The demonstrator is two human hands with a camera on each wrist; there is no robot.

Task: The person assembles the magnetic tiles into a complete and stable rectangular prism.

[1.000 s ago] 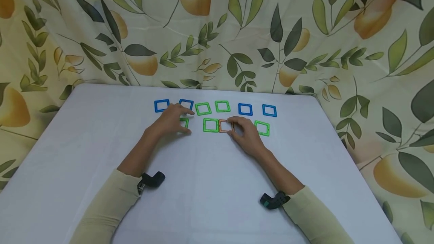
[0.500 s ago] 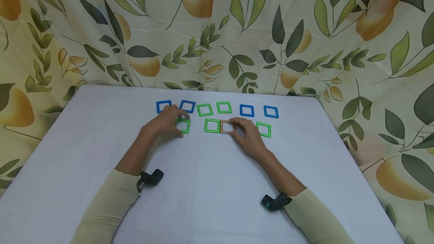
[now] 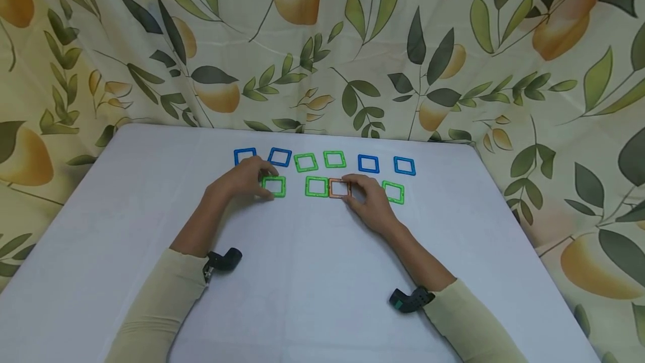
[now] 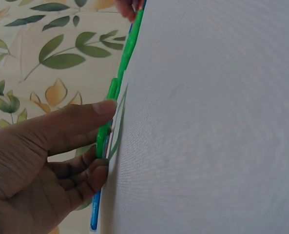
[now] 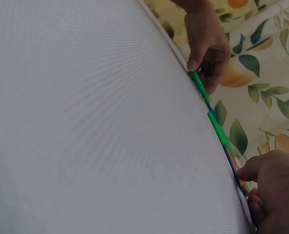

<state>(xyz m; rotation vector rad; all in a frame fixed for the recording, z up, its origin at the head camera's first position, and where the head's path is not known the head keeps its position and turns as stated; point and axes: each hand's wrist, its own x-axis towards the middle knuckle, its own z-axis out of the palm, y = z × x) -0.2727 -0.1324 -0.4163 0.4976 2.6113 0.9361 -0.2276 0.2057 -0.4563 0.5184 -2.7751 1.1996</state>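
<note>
In the head view my left hand (image 3: 239,179) pinches a green square frame tile (image 3: 284,186) by its left side, thumb at the near edge and fingers at the far edge. The left wrist view shows that green tile edge-on between thumb (image 4: 104,108) and fingertips, close over the white surface. My right hand (image 3: 374,205) holds an orange square frame tile (image 3: 330,188), thumb and fingers at its right end. The orange tile's left side meets another green tile (image 3: 307,186). A gap separates this green tile from the one in my left hand.
Behind the hands runs a row of blue tiles (image 3: 369,172) and green tiles (image 3: 335,166). Another green tile (image 3: 403,194) lies just right of my right hand. The white table (image 3: 312,284) ends at a leaf-patterned cloth (image 3: 347,60).
My left hand has drawn back to the left, and its spread thumb and fingers have closed on the green tile. My right hand keeps its hold on the orange tile.
</note>
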